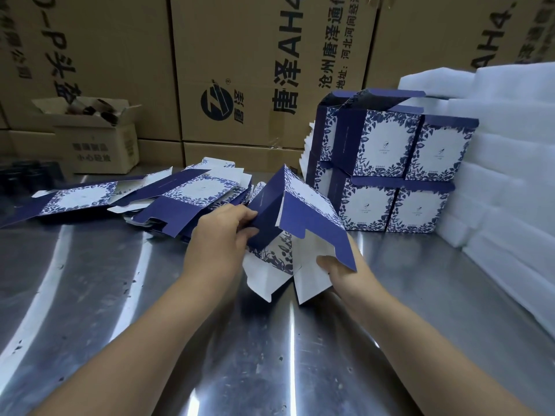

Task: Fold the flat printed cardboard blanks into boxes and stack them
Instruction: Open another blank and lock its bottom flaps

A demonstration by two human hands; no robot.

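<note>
While both arms reach forward over the shiny metal table point(270, 355), the two hands hold one half-folded box point(303, 211) between them, near the middle of the table. The left hand point(219, 235) comes in from the left with its back turned up. Its fingers are curled round the edge of the dark blue side of the box and grip it. The right hand point(341, 271) is lower and sits under the blue flap on the right. Its thumb presses on the inside of the flap. The other fingers are hidden behind the card, so it looks like a pinch. White flaps hang down from the box toward the table.

A messy pile of flat blanks point(180, 196) lies just behind the left hand. A stack of folded boxes point(390, 163) stands behind the right hand, blue and white with leaves on them. White foam sheets point(510, 151) lean beside the stack. Big brown cartons point(240, 70) make a wall at the back.
</note>
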